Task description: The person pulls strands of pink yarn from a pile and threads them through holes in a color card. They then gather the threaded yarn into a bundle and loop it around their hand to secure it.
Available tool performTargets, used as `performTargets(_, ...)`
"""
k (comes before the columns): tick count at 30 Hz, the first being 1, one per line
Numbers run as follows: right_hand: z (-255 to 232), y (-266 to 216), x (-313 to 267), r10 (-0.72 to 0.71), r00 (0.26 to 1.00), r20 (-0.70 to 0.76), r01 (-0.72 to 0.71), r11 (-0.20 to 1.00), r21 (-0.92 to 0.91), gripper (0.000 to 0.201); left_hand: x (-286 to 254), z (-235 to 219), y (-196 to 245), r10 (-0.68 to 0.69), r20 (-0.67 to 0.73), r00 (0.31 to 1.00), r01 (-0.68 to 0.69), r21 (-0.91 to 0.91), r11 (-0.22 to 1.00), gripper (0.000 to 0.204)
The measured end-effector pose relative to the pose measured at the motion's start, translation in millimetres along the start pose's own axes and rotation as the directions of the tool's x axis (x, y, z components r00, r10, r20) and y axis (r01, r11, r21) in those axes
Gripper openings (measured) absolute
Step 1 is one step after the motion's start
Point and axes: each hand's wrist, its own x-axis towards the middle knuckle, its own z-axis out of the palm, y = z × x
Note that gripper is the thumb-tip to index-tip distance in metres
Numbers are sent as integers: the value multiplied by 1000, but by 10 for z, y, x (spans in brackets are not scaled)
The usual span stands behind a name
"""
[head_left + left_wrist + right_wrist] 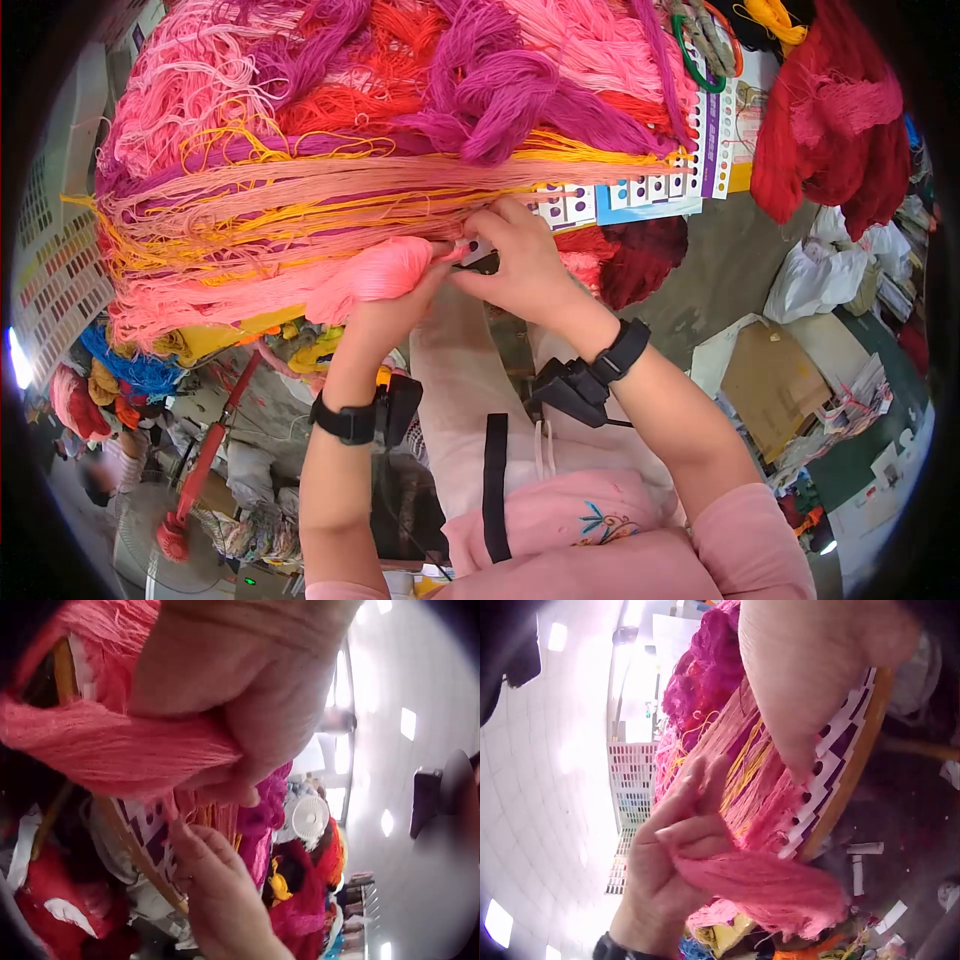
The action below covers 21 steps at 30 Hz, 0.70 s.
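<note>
My left hand (pixel 392 312) grips a thick coral-pink skein of thread (pixel 385 268) near its end, with the fingers curled round it in the right wrist view. Just to the right, my right hand (pixel 528 268) pinches the thin tip of that skein, thumb and fingertips together at a white punched card (pixel 795 815). Under both hands lie long salmon and yellow strands (pixel 300 205), stretched sideways across the table and overlapping the row of cards. The left wrist view shows the skein (pixel 112 746) hanging in a loop below the left palm.
Purple, red and pink thread piles (pixel 480 75) cover the table's far side. More hole-punched cards (pixel 708 150) line its right part, beside hanging dark red skeins (pixel 830 120). A fan (pixel 165 530) stands at lower left, and cardboard (pixel 775 375) lies at right.
</note>
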Motion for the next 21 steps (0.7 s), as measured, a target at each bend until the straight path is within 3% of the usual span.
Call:
performTargets(1, -18, 10, 2, 2, 1000, 30, -2, 1000, 5, 32, 51, -33, -99, 135, -26, 990, -132, 94, 987, 16)
performTargets(2, -32, 15, 6, 4, 998, 58, -5, 1000, 9, 32, 40, -91, -156, 135, -26, 991, -132, 97, 987, 16)
performTargets(4, -17, 30, -6, -18, 999, 41, 19, 1000, -17, 32, -13, -181, -50, -64, -74, 995, 74, 145, 987, 13)
performTargets(5, -8, 36, -14, -43, 999, 22, 44, 998, -47, 32, -24, -249, -106, -61, -74, 995, 72, 152, 986, 13)
performTargets(7, 6, 41, -34, -47, 999, 14, 48, 996, -78, 33, -28, -362, -130, -217, -198, 956, 213, -42, 976, 12)
performTargets(8, 11, 39, -32, -47, 999, 15, 48, 993, -110, 34, -80, -412, -113, -204, -209, 957, 201, -36, 979, 12)
performTargets(10, -18, 25, -27, -54, 998, 33, 57, 993, -108, 33, -329, -486, 269, -250, -403, 880, 59, -429, 901, 15)
performTargets(11, -41, 10, -30, -46, 997, 59, 52, 993, -110, 33, -546, -547, 383, -273, -389, 880, 33, -524, 851, 24)
performTargets(12, -58, -7, -46, -64, 997, 53, 70, 992, -106, 33, -771, -549, 374, -260, -404, 877, 16, -517, 856, 24)
performTargets(13, -75, -33, -65, -88, 996, 10, 89, 996, -9, 33, -1006, -538, 343, -131, -253, 958, -72, -661, 747, 26)
performTargets(14, -99, -85, -76, -113, 993, -30, 115, 989, 88, 33, -1192, -533, 340, 39, -124, 992, -122, -789, 602, 30)
performTargets(16, -284, -475, -138, -197, 980, -16, 197, 974, 112, 25, -1416, -260, 516, 64, -119, 991, -135, -884, 447, 38)
performTargets(18, -472, -962, -305, 67, 967, 246, -147, 934, 325, 15, -1511, -84, 745, 52, -187, 981, -189, -857, 480, 47)
performTargets(19, -508, -1186, -389, 78, 953, 293, -220, 842, 492, 10, -1556, -58, 735, 62, -200, 978, -206, -857, 473, 47)
performTargets(20, -495, -1375, -469, 81, 937, 340, -292, 717, 633, 6, -1579, -41, 686, 159, -137, 978, -197, -862, 468, 50)
performTargets(21, -416, -1491, -527, 0, 934, 357, -269, 656, 705, 6, -1618, -40, 667, 257, -71, 964, -188, -866, 464, 52)
